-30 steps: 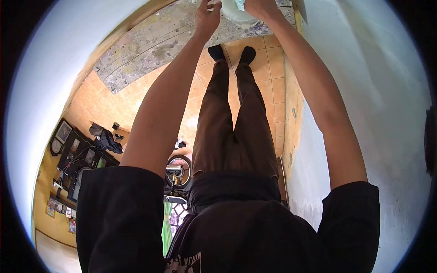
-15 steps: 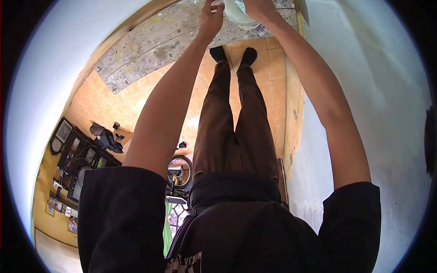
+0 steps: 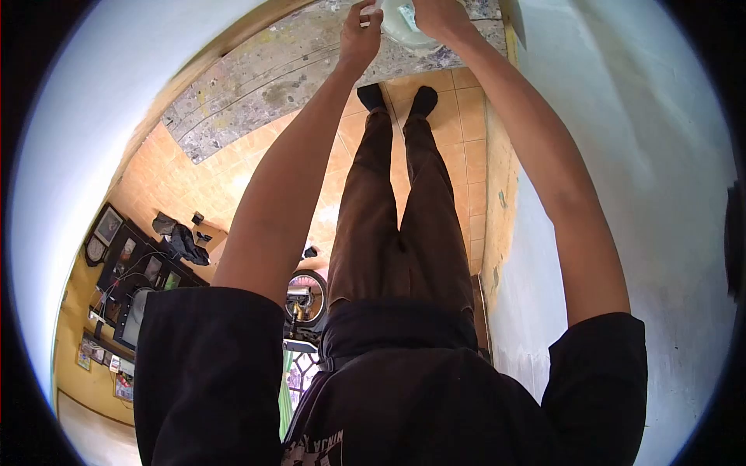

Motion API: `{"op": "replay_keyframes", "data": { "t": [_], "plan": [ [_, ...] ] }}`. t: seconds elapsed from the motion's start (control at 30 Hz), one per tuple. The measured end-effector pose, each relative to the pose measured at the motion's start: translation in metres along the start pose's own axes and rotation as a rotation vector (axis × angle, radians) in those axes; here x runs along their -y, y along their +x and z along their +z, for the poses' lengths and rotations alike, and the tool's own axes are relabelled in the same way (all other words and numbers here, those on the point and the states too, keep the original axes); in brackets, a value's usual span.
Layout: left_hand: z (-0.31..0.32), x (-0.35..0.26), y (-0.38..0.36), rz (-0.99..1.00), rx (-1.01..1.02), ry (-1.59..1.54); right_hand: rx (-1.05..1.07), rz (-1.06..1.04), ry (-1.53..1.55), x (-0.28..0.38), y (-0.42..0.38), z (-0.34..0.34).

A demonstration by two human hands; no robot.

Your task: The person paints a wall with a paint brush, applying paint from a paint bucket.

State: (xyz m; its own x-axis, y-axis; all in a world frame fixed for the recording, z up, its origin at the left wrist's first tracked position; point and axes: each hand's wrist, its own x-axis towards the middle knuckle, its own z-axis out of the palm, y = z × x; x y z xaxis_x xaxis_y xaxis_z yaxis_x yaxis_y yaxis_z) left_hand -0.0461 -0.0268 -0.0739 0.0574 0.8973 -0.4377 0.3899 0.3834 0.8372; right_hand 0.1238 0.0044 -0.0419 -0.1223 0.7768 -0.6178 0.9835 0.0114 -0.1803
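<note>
A pale translucent bowl point(image 3: 420, 40) stands at the top edge on a paint-spattered grey board point(image 3: 264, 74). My left hand point(image 3: 360, 37) is at the bowl's left side, its fingers curled and thumb bent inward; what is between the fingertips is too small to make out. Over the bowl's right side is my right hand point(image 3: 441, 19), with its fingers hidden or cut off by the frame edge. Next to it, inside the bowl's outline, a small white and light-blue item point(image 3: 407, 15) shows; whether the hand grips it is unclear.
Below the board lies an orange tiled floor point(image 3: 458, 116), with my feet in black socks. A pale wall point(image 3: 622, 194) runs along the right. At lower left are a black shelf unit point(image 3: 144, 264), a dark bag point(image 3: 183, 242) and a motorcycle wheel point(image 3: 305, 299).
More of the bowl shows as the view shifts slightly. The white and light-blue item has come into sight beside my right hand. Both hands stay near the bowl.
</note>
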Motion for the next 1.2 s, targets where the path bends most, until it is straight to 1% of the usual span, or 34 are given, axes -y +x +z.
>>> {"op": "replay_keyframes", "data": {
  "t": [0.07,0.1,0.17,0.2,0.27,0.3,0.37,0.47,0.57,0.7,0.77,0.87,0.97,1.07,1.17,1.2],
  "plan": [
    [-0.001,-0.001,0.0,-0.001,0.005,0.013,-0.012,0.033,0.044,0.003,-0.002,-0.002],
    [-0.001,-0.001,0.001,0.0,0.007,0.018,-0.081,0.012,0.071,0.002,0.001,0.004],
    [-0.005,-0.017,-0.003,-0.082,0.067,0.01,-0.217,-0.029,0.123,-0.004,0.009,0.024],
    [-0.007,-0.022,-0.004,-0.124,0.096,0.005,-0.169,-0.037,0.077,-0.004,0.009,0.025],
    [-0.001,-0.002,-0.003,0.036,-0.006,0.032,-0.072,-0.053,-0.016,-0.003,0.011,0.027],
    [-0.001,0.0,-0.004,0.116,-0.057,0.046,-0.065,-0.033,-0.004,-0.002,0.01,0.022],
    [0.0,0.004,-0.002,0.07,-0.044,0.035,-0.049,0.005,0.023,0.001,0.009,0.012],
    [0.0,0.005,-0.002,0.051,-0.036,0.023,-0.174,0.079,0.13,-0.001,0.012,0.015],
    [0.0,-0.004,-0.004,0.047,-0.039,0.023,-0.113,0.125,0.207,-0.001,0.01,0.014],
    [0.0,-0.001,-0.004,0.087,-0.055,0.07,-0.09,0.093,0.088,-0.001,0.009,0.016],
    [0.0,-0.002,-0.005,0.056,-0.045,0.046,-0.094,0.074,0.005,-0.004,0.011,0.018],
    [-0.002,-0.011,-0.009,0.027,-0.033,0.028,-0.119,0.143,0.08,-0.001,0.015,0.022],
    [0.002,0.001,-0.005,0.059,-0.046,0.016,-0.088,0.122,0.118,0.004,0.011,0.014],
    [0.002,0.0,-0.004,0.059,-0.051,0.036,-0.036,0.155,0.163,0.005,0.012,0.013],
    [0.002,0.001,-0.003,0.049,-0.052,0.042,0.013,0.224,0.284,0.005,0.01,0.01],
    [0.003,0.003,-0.002,0.049,-0.054,0.038,-0.103,0.169,0.216,-0.002,0.019,0.025]
  ]
}}
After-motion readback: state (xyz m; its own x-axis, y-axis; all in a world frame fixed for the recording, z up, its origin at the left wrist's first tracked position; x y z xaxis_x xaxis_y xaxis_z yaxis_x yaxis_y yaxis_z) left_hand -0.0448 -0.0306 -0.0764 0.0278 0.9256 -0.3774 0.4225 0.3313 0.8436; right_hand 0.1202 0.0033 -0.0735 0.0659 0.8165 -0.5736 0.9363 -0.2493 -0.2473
